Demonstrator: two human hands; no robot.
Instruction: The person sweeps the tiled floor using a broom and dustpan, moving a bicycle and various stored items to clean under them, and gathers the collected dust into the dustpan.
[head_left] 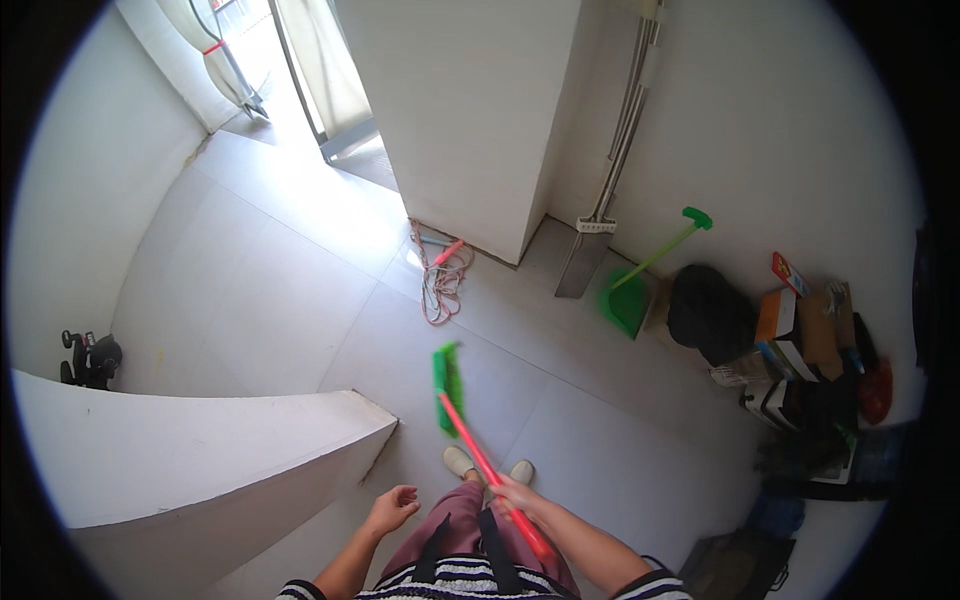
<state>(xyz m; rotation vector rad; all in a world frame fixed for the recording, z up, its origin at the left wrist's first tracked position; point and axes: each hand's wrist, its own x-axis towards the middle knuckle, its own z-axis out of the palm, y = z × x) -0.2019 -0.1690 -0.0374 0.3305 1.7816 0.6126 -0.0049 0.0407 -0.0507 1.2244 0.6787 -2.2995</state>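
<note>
My right hand [514,496] is wrapped round the red handle of a broom [478,450]. The broom's green bristled head [447,390] points forward, out in front of my shoes; I cannot tell whether it touches the floor. My left hand [394,509] hangs beside my left thigh, fingers loosely bent and apart, holding nothing. A green dustpan [628,303] with a long upright handle stands near the right-hand wall, well away from both hands. Ahead of the broom, a bundle of rope [440,290] with a red grip lies on the tiles.
A flat mop [590,255] with metal poles leans in the corner beside a white pillar [460,110]. Along the right wall are a black bag [708,315], cardboard boxes [820,335] and other clutter. A low white wall [230,440] juts in at left. Bright doorway [310,90] at far left.
</note>
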